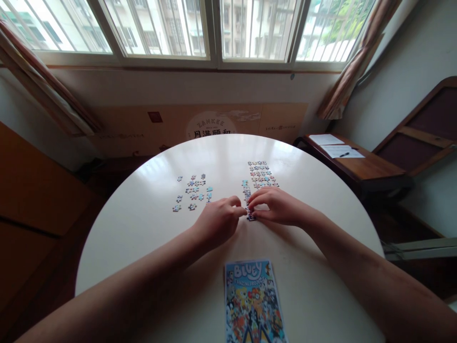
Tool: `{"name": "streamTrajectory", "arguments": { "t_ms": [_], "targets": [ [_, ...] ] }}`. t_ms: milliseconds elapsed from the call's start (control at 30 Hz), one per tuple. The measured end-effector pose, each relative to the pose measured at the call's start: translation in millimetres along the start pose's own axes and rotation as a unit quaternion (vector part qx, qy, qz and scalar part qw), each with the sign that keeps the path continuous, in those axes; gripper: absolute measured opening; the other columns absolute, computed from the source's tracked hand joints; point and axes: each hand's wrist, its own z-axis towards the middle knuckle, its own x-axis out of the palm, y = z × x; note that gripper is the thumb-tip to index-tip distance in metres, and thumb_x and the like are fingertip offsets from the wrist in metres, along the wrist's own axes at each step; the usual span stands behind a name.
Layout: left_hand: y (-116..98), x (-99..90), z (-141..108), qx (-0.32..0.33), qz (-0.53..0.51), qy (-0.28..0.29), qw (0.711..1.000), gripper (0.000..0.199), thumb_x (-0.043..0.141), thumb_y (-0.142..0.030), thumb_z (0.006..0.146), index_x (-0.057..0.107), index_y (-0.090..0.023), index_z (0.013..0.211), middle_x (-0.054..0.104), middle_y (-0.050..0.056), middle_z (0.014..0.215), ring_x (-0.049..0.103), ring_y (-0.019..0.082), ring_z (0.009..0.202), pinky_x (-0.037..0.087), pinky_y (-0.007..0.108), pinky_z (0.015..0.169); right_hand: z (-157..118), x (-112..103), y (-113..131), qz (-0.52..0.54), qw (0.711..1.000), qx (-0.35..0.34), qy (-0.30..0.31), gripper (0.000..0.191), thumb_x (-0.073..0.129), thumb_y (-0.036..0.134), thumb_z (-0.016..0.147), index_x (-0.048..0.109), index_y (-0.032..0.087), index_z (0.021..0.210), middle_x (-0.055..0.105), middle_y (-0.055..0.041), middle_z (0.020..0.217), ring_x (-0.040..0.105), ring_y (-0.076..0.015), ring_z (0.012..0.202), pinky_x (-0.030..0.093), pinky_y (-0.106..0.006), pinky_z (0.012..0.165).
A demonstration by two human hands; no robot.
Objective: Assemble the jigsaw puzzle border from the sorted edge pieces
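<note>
In the head view, on the round white table (121, 238), small puzzle pieces in three groups. About midway between the left and right edges, in the half toward the far edge: a narrow strip of pieces (246, 191), running toward the near edge and partly hidden by the hands.

Left hand (218, 220) bent, with thumb and forefinger reaching to the near end of the strip from the left-edge side; impossible to tell if gripping a piece or only pressing. Right hand (274, 205) on the opposite side, curved, with thumb and fingers at the same strip; touching it, by appearance, but again impossible to tell if pinching a piece.

About progress, judging only from the layout: likely done, the lining up of the strip and the close fitting of some pieces in it, though too small for checking every joint. Beyond the right hand, nearer to the far edge, several neat rows of pieces (262, 174), sorted or perhaps partly joined. Toward the left edge, scattered pieces (194, 196), many with gaps between, so apparently left for later fitting. Probably well short of complete.

Nearer to the near edge, lying flat, a colourful printed sheet (253, 300) with "BLUEY" at the top, untouched by either hand. Past the right edge, on a wooden side table (389, 162), papers (330, 150) with a pen (344, 154).
</note>
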Motion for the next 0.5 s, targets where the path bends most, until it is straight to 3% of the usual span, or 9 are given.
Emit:
{"name": "streamTrajectory", "arguments": {
  "t_ms": [133,267,500],
  "targets": [
    [2,-2.0,0,-0.005,-0.019,-0.004,1.0,0.035,0.047,-0.007,0.086,0.077,-0.025,0.084,0.072,0.003,0.093,0.067,0.017,0.074,0.049,0.028,0.059,0,-1,0,0.004,1.0,-0.005,-0.024,0.018,0.062,0.018,0.09,0.078,0.023,0.098,0.075,-0.0042,0.107,0.067,-0.0176,0.099,0.05,-0.037,0.094],
    [3,-1.1,0,0.015,-0.038,0.011,0.999,0.034,0.046,-0.007,0.083,0.076,-0.024,0.082,0.072,0.002,0.083,0.067,0.018,0.073,0.05,0.029,0.061,-1,-5,0,-0.005,0.999,0.009,-0.042,0.021,0.061,0.014,0.089,0.078,0.023,0.097,0.075,-0.0041,0.103,0.068,-0.0174,0.097,0.05,-0.035,0.092],
    [4,1.1,0,0.026,-0.046,0.001,0.999,0.039,0.047,-0.008,0.085,0.079,-0.028,0.091,0.072,0.002,0.083,0.066,0.017,0.072,0.048,0.028,0.059,-5,-17,7,0.002,0.998,0.058,0.024,0.019,0.063,0.017,0.087,0.079,0.024,0.093,0.075,-0.0019,0.092,0.066,-0.0142,0.084,0.049,-0.028,0.078]
  ]
}}
